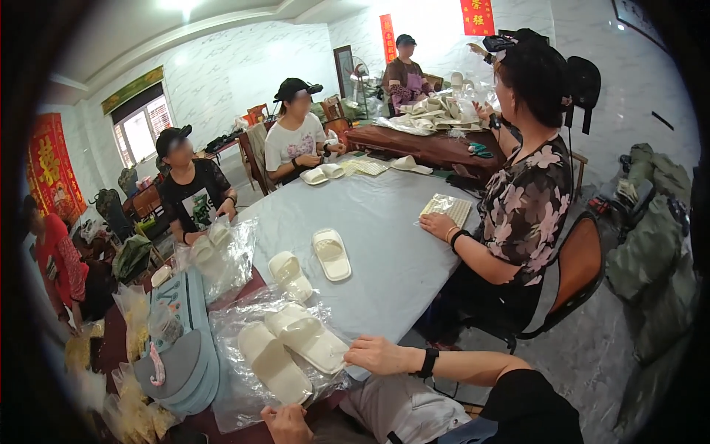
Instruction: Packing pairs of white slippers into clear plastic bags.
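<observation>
Two cream slippers, one on the left (275, 366) and one on the right (307, 342), lie side by side with a clear plastic bag (233, 399) around them, heels toward me. My left hand (287, 424) is closed at the bag's near edge, just below the left slipper's heel. At the right slipper's heel, the fingers of my right hand (381, 355) pinch the bag's near right corner, touching or almost touching the sole. Further off lie another slipper (290, 275) and, right of it, one more (330, 254), both unwrapped on the grey-covered table (392, 296).
Left of the bag lies a stack of blue-grey pieces (181, 370), with bags of yellowish bits (137, 399) beside it. A co-worker (529, 200) sits at right, hand on a beaded sheet (447, 209). Another person (194, 177) handles bagged slippers (218, 251). Slippers pile up (436, 111) behind.
</observation>
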Motion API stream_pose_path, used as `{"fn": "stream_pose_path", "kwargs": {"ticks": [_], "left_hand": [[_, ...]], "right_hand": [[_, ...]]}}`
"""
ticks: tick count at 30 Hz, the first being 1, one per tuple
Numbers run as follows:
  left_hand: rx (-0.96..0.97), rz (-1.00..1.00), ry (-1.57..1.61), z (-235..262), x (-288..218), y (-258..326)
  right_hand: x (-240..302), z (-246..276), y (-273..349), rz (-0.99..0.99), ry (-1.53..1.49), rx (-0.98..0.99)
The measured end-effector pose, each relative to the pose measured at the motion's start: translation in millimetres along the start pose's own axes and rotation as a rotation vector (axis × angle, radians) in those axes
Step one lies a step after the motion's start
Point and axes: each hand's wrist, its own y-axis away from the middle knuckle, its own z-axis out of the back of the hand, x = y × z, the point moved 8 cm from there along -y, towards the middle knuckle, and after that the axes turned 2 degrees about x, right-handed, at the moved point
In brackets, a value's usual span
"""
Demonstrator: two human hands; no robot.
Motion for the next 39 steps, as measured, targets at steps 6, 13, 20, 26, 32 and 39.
{"fn": "stream_pose_path", "kwargs": {"ticks": [6,13,20,26,32,39], "left_hand": [[0.065,-0.038,-0.058,-4,-3,7],[-0.060,-0.071,-0.092,-3,-4,22],[0.031,-0.148,0.010,-11,-3,21],[-0.043,-0.099,0.066,-6,-4,28],[-0.120,-0.080,0.255,7,3,17],[-0.241,0.108,0.323,7,23,16]], "right_hand": [[-6,-10,12,-0.011,-0.002,0.166],[7,13,8,0.020,-0.024,0.111],[-2,-15,11,0.066,-0.046,0.239],[-8,-24,22,0.042,-0.109,0.270],[-30,-28,24,-0.094,-0.307,0.254],[-46,-19,21,-0.222,-0.571,0.117]]}}
